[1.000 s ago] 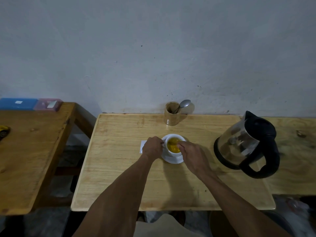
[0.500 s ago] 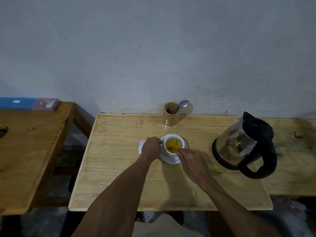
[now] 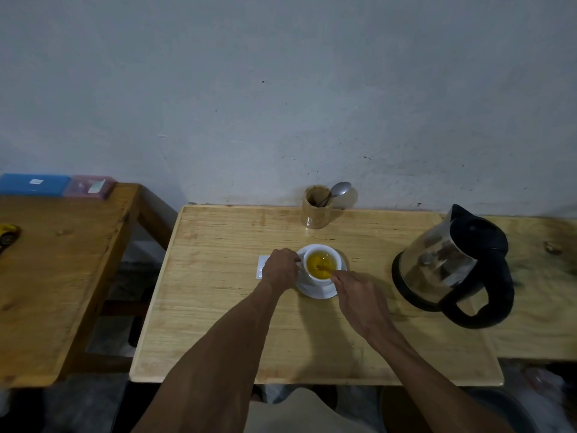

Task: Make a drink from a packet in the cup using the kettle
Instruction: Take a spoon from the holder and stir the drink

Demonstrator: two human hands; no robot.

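A white cup (image 3: 312,276) full of yellow-orange liquid stands on a white saucer (image 3: 318,292) in the middle of the wooden table (image 3: 218,323). My left hand (image 3: 279,270) grips the cup's handle on its left side. My right hand (image 3: 359,295) pinches a thin stirrer (image 3: 324,268) that dips into the liquid. A white packet (image 3: 261,270) lies flat on the table, partly hidden behind my left hand. The steel kettle (image 3: 452,267) with a black handle stands to the right, untouched.
A wooden holder (image 3: 316,212) with a metal spoon (image 3: 338,190) stands at the table's back edge by the wall. A second wooden table (image 3: 56,270) is on the left, with blue (image 3: 34,184) and pink (image 3: 89,186) boxes on it.
My right hand has shifted slightly back toward me and right while the stirrer moves in the liquid. My left hand stays on the cup's handle.
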